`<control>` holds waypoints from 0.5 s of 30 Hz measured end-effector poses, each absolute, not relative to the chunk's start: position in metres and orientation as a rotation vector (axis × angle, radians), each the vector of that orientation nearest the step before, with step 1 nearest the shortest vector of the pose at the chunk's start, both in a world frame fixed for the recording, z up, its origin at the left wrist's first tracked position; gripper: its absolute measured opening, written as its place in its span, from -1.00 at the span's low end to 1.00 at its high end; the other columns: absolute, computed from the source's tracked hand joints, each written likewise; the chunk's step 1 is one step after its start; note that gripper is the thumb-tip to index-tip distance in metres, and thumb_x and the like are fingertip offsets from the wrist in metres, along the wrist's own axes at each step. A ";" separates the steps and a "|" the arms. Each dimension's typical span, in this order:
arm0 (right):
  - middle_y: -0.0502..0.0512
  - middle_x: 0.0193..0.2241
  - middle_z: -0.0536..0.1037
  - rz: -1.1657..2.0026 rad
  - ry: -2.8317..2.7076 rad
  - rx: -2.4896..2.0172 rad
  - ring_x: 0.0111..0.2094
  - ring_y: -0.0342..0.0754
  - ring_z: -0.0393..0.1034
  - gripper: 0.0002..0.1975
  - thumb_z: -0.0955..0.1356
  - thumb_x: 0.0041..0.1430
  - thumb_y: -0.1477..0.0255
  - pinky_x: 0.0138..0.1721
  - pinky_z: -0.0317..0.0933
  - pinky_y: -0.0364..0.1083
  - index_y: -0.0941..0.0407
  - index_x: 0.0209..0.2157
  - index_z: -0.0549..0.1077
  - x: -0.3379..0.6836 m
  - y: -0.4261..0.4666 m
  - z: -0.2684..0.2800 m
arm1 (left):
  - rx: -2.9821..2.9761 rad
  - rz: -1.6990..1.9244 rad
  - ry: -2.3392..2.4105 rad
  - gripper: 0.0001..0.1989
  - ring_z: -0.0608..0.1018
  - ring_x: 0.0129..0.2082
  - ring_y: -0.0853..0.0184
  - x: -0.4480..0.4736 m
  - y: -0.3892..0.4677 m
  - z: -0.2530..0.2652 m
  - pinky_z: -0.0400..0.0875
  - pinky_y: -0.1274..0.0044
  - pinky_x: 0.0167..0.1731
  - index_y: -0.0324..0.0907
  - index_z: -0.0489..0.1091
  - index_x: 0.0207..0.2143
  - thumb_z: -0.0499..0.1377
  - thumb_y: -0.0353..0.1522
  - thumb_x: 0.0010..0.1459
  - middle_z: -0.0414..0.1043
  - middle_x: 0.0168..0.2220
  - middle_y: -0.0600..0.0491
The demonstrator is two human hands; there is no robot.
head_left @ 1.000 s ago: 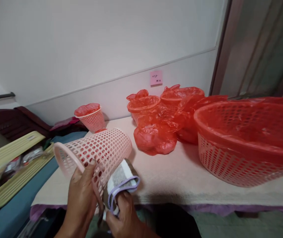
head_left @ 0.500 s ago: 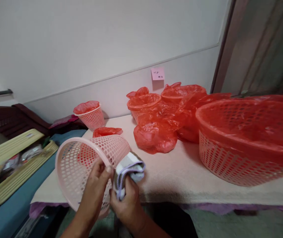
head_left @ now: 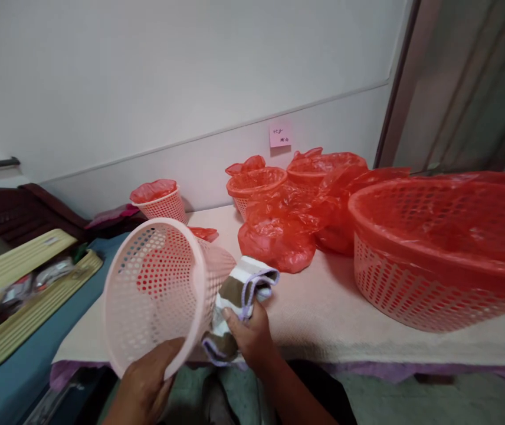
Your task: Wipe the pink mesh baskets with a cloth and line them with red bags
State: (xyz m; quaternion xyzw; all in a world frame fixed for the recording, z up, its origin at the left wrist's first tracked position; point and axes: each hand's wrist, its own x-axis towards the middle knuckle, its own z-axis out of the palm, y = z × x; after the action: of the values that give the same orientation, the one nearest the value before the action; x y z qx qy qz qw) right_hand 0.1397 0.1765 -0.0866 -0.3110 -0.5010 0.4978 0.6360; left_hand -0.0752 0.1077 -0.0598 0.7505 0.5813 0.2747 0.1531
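Note:
A pale pink perforated plastic basket [head_left: 199, 283] is tipped on its side, its open mouth turned toward me and to the left. My left hand [head_left: 148, 378] grips the lower rim, fingers closed around it. Bunched in my right hand [head_left: 252, 336] is a striped cloth [head_left: 235, 292] in brown, white and grey with a purple edge. The cloth lies against the outer right side of the basket. Part of a red plastic bag [head_left: 203, 234] shows behind the basket.
Several bag-lined baskets stand on the white-covered table [head_left: 314, 319]: a small basket [head_left: 164, 203], a middle basket [head_left: 256, 180] and a large basket [head_left: 429, 271]. A crumpled red bag [head_left: 276, 242] lies between them. A pink note [head_left: 280, 135] is on the wall. An open yellow case [head_left: 26, 260] lies left.
My left hand has moved down along the rim, and the basket mouth has turned more toward me. My right hand has shifted right with the cloth, which is now more unfolded.

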 end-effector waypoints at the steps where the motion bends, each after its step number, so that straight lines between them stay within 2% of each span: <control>1: 0.17 -0.16 0.55 1.069 -1.217 -0.750 -0.14 0.02 0.45 -0.64 0.33 0.10 0.41 -0.07 0.32 0.00 0.15 -0.03 0.38 0.138 0.181 -0.091 | 1.988 0.914 1.688 -0.65 0.56 -0.03 0.12 -0.068 0.106 -0.049 0.41 0.46 0.01 0.04 0.55 -0.11 0.29 -0.38 0.00 0.57 -0.07 -0.01; 2: 0.15 -0.18 0.55 0.975 -1.286 -0.809 -0.14 0.03 0.44 -0.66 0.33 0.07 0.45 -0.06 0.30 0.00 0.14 -0.06 0.40 0.138 0.187 -0.095 | 1.813 1.046 1.741 -0.72 0.58 -0.08 0.11 -0.061 0.104 -0.039 0.41 0.46 0.01 0.00 0.58 -0.19 0.32 -0.32 -0.03 0.60 -0.14 -0.01; 4: 0.13 -0.26 0.54 0.782 -1.345 -0.951 -0.18 0.05 0.43 -0.70 0.32 0.00 0.49 -0.09 0.30 0.02 0.13 -0.15 0.42 0.141 0.201 -0.103 | 1.495 1.281 1.859 -0.71 0.60 -0.15 0.12 -0.048 0.100 -0.023 0.44 0.47 -0.02 -0.06 0.60 -0.27 0.38 -0.23 -0.12 0.63 -0.23 0.00; 7: 0.20 -0.25 0.52 0.664 -1.268 -1.107 -0.18 0.09 0.41 -0.67 0.28 0.01 0.50 -0.08 0.27 0.08 0.15 -0.13 0.39 0.148 0.220 -0.111 | 1.132 1.506 1.931 -0.63 0.62 -0.23 0.20 -0.037 0.098 -0.006 0.52 0.56 -0.19 -0.11 0.57 -0.25 0.39 -0.17 -0.15 0.63 -0.27 0.04; 10: 0.27 -0.20 0.51 0.638 -1.213 -1.150 -0.16 0.12 0.41 -0.61 0.26 0.02 0.48 -0.08 0.27 0.12 0.19 -0.05 0.35 0.144 0.216 -0.112 | 0.915 1.688 1.750 -0.62 0.62 -0.32 0.25 -0.025 0.102 0.007 0.55 0.56 -0.34 -0.12 0.52 -0.18 0.36 -0.22 -0.09 0.62 -0.27 0.06; 13: 0.23 -0.24 0.54 0.615 -1.375 -1.009 -0.17 0.12 0.42 -0.57 0.26 -0.10 0.56 -0.10 0.30 0.07 0.15 -0.11 0.44 0.124 0.182 -0.109 | 0.784 1.820 1.560 -0.62 0.62 -0.39 0.27 -0.009 0.109 0.020 0.57 0.51 -0.39 -0.09 0.46 -0.08 0.30 -0.33 -0.01 0.60 -0.31 0.10; 15: 0.18 -0.26 0.57 0.678 -1.558 -0.811 -0.19 0.13 0.43 -0.56 0.29 -0.17 0.56 -0.08 0.31 0.08 0.08 -0.17 0.52 0.108 0.154 -0.105 | 0.748 1.836 1.568 -0.66 0.62 -0.42 0.30 -0.002 0.113 0.026 0.55 0.53 -0.40 -0.10 0.46 -0.09 0.26 -0.34 0.03 0.59 -0.38 0.12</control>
State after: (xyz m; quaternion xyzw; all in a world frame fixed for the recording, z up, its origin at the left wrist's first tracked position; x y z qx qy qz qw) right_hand 0.1078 0.1536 -0.1046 -0.3483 -0.6689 0.2911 0.5887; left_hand -0.0024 0.1132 0.0264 0.2821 0.5913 0.6925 0.3020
